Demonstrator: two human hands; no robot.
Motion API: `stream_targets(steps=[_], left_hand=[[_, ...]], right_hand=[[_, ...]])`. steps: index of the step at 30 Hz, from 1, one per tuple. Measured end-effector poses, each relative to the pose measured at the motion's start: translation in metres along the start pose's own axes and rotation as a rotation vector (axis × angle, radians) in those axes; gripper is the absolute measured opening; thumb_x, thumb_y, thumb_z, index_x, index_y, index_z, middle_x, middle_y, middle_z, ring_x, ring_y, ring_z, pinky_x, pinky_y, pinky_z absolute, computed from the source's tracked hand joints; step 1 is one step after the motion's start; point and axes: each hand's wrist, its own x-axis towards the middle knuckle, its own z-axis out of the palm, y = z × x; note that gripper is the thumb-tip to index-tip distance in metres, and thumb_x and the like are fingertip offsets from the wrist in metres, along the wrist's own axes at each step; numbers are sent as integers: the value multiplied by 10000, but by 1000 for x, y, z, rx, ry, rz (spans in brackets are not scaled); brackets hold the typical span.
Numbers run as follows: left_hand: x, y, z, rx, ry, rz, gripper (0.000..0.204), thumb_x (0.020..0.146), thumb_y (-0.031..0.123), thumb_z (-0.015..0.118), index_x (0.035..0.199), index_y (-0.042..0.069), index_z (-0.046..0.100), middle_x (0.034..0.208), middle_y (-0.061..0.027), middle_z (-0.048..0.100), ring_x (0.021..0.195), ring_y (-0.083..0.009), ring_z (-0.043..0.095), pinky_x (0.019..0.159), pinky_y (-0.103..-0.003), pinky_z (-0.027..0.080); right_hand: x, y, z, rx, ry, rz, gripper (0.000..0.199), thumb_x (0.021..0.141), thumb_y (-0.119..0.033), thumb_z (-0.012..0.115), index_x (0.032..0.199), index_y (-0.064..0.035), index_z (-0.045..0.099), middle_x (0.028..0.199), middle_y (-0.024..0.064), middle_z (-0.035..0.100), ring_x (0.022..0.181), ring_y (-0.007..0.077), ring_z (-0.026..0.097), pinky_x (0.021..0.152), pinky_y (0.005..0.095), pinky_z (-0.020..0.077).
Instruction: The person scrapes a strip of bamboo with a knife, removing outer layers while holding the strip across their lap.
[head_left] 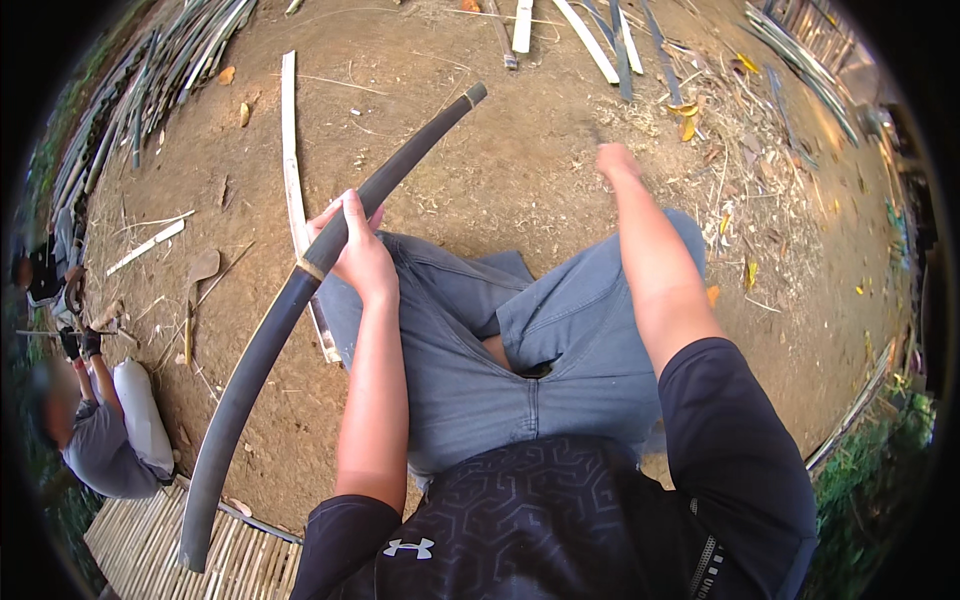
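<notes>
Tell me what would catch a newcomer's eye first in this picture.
First, the long dark bamboo pole running diagonally across the left half, gripped near its middle by the left hand. The right hand reaches out over the bare dirt ground, holding nothing visible. At the left edge another person crouches, and split bamboo strips lie along the top.
</notes>
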Motion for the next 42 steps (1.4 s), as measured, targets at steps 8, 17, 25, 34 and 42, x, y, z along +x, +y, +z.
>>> stream_targets(steps=[8, 17, 25, 34, 42], left_hand=[[1, -2, 3, -26, -9, -11, 254, 948, 149, 665, 998, 14, 455, 1051, -127, 574, 952, -198, 650, 742, -380, 654], [0, -7, -2, -46, -33, -20, 250, 957, 181, 659, 1005, 17, 476, 1071, -130, 585, 973, -211, 658, 751, -359, 644], [3, -10, 4, -87, -76, -38, 251, 933, 149, 688, 969, 18, 476, 1061, -130, 605, 953, -201, 654, 743, -387, 647], [3, -9, -1, 37, -286, -117, 234, 901, 107, 725, 966, -41, 557, 1064, -180, 634, 975, -229, 665, 777, -352, 635], [4, -15, -6, 45, -346, -91, 229, 884, 110, 747, 936, -40, 583, 1050, -169, 646, 942, -222, 675, 793, -337, 624]], right_hand=[[49, 38, -43, 826, -179, 280, 412, 979, -263, 399, 680, -70, 607, 635, 78, 631, 474, 179, 564, 415, 290, 425], [15, 66, -70, -76, 20, -28, 398, 887, -309, 544, 1099, -17, 711, 1167, 217, 679, 1145, 349, 636, 954, 444, 486], [8, 41, -54, 215, 45, -146, 491, 986, -408, 445, 1009, 35, 655, 909, 216, 659, 904, 360, 656, 825, 445, 501], [-145, -57, -24, 185, -240, -630, 489, 1005, -486, 421, 1192, -62, 576, 1118, 207, 659, 1114, 352, 614, 954, 462, 448], [-181, -62, -8, 261, -215, -749, 483, 1021, -484, 394, 1095, -51, 595, 995, 224, 677, 988, 423, 639, 874, 507, 469]])
